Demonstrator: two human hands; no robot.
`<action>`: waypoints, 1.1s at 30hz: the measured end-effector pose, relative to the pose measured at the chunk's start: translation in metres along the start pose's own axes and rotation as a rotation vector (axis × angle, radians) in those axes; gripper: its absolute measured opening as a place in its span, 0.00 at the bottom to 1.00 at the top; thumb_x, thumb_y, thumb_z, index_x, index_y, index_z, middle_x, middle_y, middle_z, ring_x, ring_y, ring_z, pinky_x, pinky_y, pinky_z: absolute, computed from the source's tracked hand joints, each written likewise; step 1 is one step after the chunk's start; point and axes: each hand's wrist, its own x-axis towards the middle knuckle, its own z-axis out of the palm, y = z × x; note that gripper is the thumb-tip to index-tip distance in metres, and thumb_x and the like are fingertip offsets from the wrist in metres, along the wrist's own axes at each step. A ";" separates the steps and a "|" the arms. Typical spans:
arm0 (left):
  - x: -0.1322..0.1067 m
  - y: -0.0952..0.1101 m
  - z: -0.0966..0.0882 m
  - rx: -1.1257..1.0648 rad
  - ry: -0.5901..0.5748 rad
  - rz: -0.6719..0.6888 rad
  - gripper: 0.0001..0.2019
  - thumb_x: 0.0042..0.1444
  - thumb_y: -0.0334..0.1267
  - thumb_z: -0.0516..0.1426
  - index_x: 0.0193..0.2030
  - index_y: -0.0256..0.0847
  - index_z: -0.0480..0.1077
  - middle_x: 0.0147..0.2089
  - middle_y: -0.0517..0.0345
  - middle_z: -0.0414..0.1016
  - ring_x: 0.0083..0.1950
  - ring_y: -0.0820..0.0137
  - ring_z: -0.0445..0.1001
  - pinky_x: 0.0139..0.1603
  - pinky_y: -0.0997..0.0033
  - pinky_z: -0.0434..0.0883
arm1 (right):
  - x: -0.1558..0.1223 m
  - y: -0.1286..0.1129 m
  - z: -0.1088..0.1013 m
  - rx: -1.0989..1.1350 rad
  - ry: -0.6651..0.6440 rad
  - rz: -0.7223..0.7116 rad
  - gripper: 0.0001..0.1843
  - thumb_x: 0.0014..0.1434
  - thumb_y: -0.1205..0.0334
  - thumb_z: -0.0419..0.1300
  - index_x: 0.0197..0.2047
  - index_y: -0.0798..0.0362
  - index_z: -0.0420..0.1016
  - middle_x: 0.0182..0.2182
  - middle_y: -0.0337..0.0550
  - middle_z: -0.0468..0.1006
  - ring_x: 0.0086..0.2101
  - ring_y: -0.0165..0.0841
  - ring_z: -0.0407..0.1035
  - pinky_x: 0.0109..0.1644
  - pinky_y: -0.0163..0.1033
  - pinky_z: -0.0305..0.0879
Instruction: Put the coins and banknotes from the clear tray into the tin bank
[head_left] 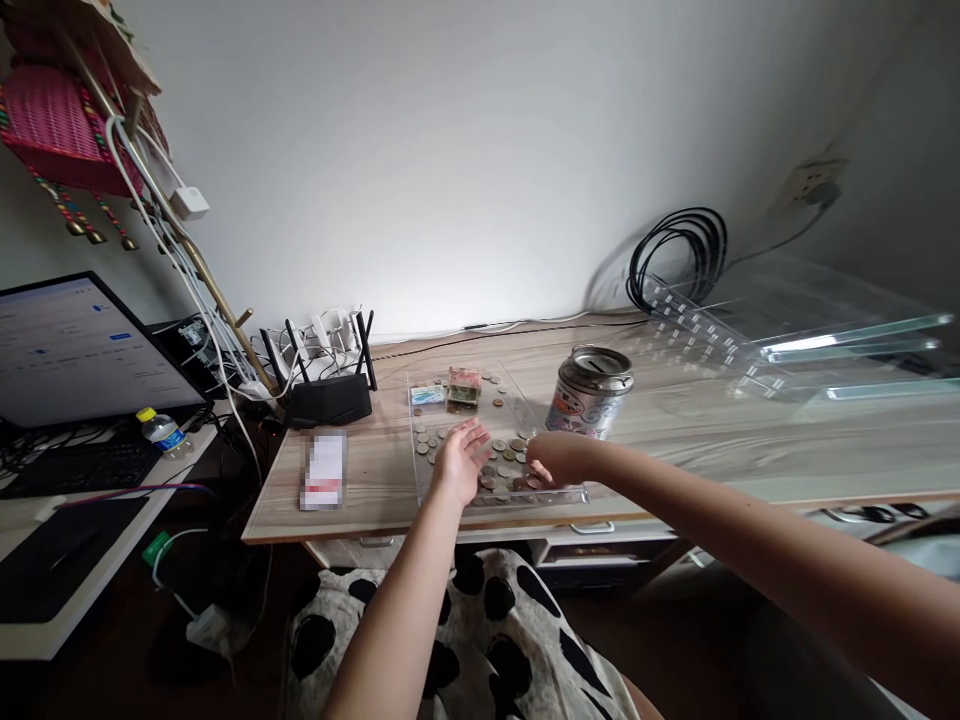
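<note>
A clear plastic tray point(517, 400) lies on the desk, with many loose coins point(499, 445) spread over it. My left hand point(463, 462) hovers over the coins at the tray's middle, palm turned inward and fingers stretched apart, holding nothing. At the tray's right side my right hand point(559, 460) reaches down among the coins with its fingers curled in; whatever is in them is hidden. Folded banknotes point(464, 388) form a small stack near the tray's back, beside a blue-and-white packet point(428, 395). Just behind my right hand stands a printed metal tin point(591, 392) with a slotted lid.
A black router point(330, 400) with antennas and a blurred phone-like item point(324, 470) are left of the tray. Clear acrylic panels point(750, 320) and a coiled black cable point(679, 258) occupy the right. A monitor point(90, 345) and a bottle point(161, 430) stand on another desk.
</note>
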 end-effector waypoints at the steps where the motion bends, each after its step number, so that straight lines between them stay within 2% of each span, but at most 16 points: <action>1: 0.000 0.000 0.001 -0.001 -0.002 -0.003 0.10 0.49 0.35 0.51 0.37 0.37 0.69 0.40 0.50 0.69 0.39 0.70 0.69 0.38 0.72 0.66 | -0.001 0.000 -0.001 -0.037 -0.049 -0.015 0.04 0.41 0.66 0.57 0.22 0.56 0.73 0.25 0.47 0.74 0.29 0.35 0.68 0.30 0.35 0.58; 6: 0.000 0.000 0.001 0.004 0.009 -0.018 0.09 0.48 0.33 0.51 0.36 0.36 0.68 0.38 0.50 0.70 0.38 0.70 0.70 0.38 0.71 0.65 | 0.003 -0.006 -0.005 -0.113 -0.171 -0.051 0.07 0.42 0.70 0.55 0.23 0.57 0.75 0.24 0.47 0.75 0.27 0.34 0.68 0.28 0.36 0.58; 10: 0.001 -0.001 -0.001 -0.015 -0.015 -0.025 0.09 0.48 0.33 0.51 0.36 0.36 0.68 0.37 0.51 0.71 0.37 0.70 0.70 0.37 0.71 0.66 | 0.009 -0.004 -0.009 0.007 -0.224 -0.047 0.05 0.38 0.72 0.56 0.17 0.56 0.72 0.16 0.43 0.72 0.22 0.32 0.66 0.27 0.36 0.59; 11: 0.002 -0.001 -0.001 -0.019 -0.017 -0.035 0.09 0.49 0.33 0.51 0.36 0.36 0.68 0.37 0.51 0.71 0.37 0.70 0.70 0.38 0.71 0.66 | 0.009 -0.003 -0.011 0.084 -0.197 -0.045 0.05 0.37 0.72 0.57 0.17 0.56 0.72 0.16 0.41 0.72 0.21 0.32 0.66 0.27 0.35 0.59; 13: 0.004 -0.001 -0.002 -0.019 -0.001 -0.085 0.09 0.50 0.34 0.50 0.35 0.35 0.69 0.36 0.50 0.71 0.37 0.70 0.71 0.39 0.70 0.66 | 0.010 -0.003 -0.018 0.296 -0.053 -0.067 0.03 0.39 0.69 0.57 0.19 0.55 0.73 0.18 0.39 0.73 0.22 0.30 0.67 0.27 0.33 0.60; 15: 0.006 -0.002 -0.002 -0.026 0.011 -0.158 0.10 0.51 0.35 0.49 0.33 0.33 0.69 0.33 0.49 0.71 0.36 0.69 0.71 0.41 0.69 0.66 | 0.012 -0.004 -0.025 0.520 0.132 -0.086 0.06 0.43 0.64 0.56 0.26 0.54 0.74 0.22 0.38 0.75 0.24 0.28 0.68 0.27 0.31 0.61; 17: 0.008 -0.002 -0.002 -0.060 -0.012 -0.219 0.10 0.52 0.36 0.48 0.30 0.32 0.68 0.30 0.47 0.71 0.37 0.67 0.71 0.41 0.67 0.67 | 0.016 -0.009 -0.027 0.663 0.246 -0.054 0.11 0.46 0.59 0.55 0.29 0.55 0.74 0.22 0.39 0.75 0.23 0.28 0.68 0.26 0.30 0.61; 20: 0.007 0.000 -0.002 -0.112 -0.077 -0.230 0.09 0.51 0.34 0.49 0.30 0.30 0.67 0.30 0.44 0.71 0.39 0.63 0.72 0.41 0.66 0.69 | 0.020 -0.018 -0.028 0.694 0.370 0.047 0.12 0.47 0.57 0.54 0.28 0.55 0.74 0.22 0.41 0.75 0.23 0.29 0.68 0.26 0.31 0.61; 23: 0.005 0.002 -0.004 -0.106 -0.069 -0.215 0.08 0.50 0.28 0.48 0.33 0.28 0.67 0.33 0.41 0.72 0.41 0.62 0.72 0.39 0.66 0.71 | 0.013 -0.018 -0.034 0.602 0.580 0.143 0.12 0.48 0.57 0.54 0.29 0.53 0.76 0.26 0.41 0.77 0.26 0.31 0.68 0.28 0.32 0.61; 25: 0.004 0.002 -0.005 -0.112 -0.032 -0.197 0.09 0.49 0.24 0.47 0.34 0.28 0.67 0.34 0.41 0.72 0.41 0.62 0.73 0.39 0.66 0.72 | -0.001 -0.008 -0.045 0.474 0.741 0.304 0.14 0.50 0.56 0.51 0.32 0.51 0.76 0.28 0.42 0.77 0.27 0.32 0.68 0.28 0.34 0.60; 27: 0.004 0.001 -0.005 -0.132 0.005 -0.156 0.10 0.48 0.21 0.46 0.33 0.29 0.66 0.34 0.42 0.72 0.41 0.63 0.73 0.39 0.67 0.72 | -0.018 0.010 -0.057 0.311 0.876 0.544 0.16 0.51 0.55 0.49 0.35 0.51 0.75 0.29 0.46 0.76 0.29 0.36 0.67 0.28 0.37 0.59; 29: 0.005 0.000 -0.004 -0.147 0.046 -0.107 0.09 0.48 0.20 0.46 0.31 0.29 0.66 0.33 0.42 0.72 0.41 0.64 0.73 0.38 0.71 0.72 | -0.032 0.033 -0.065 0.206 0.911 0.756 0.16 0.51 0.55 0.50 0.35 0.52 0.75 0.30 0.50 0.75 0.31 0.41 0.67 0.28 0.40 0.59; 30: 0.005 -0.001 -0.003 -0.148 0.071 -0.090 0.08 0.49 0.20 0.46 0.30 0.29 0.65 0.32 0.42 0.72 0.41 0.64 0.73 0.37 0.73 0.72 | -0.038 0.044 -0.067 0.193 0.883 0.821 0.15 0.50 0.56 0.50 0.34 0.53 0.75 0.30 0.52 0.75 0.32 0.43 0.66 0.29 0.42 0.59; 33: 0.006 -0.001 -0.001 -0.140 0.123 -0.068 0.07 0.50 0.21 0.47 0.30 0.30 0.65 0.32 0.42 0.72 0.40 0.64 0.74 0.33 0.77 0.72 | -0.045 0.067 -0.067 0.233 0.768 0.859 0.14 0.48 0.56 0.52 0.32 0.53 0.75 0.31 0.56 0.73 0.34 0.48 0.66 0.30 0.46 0.59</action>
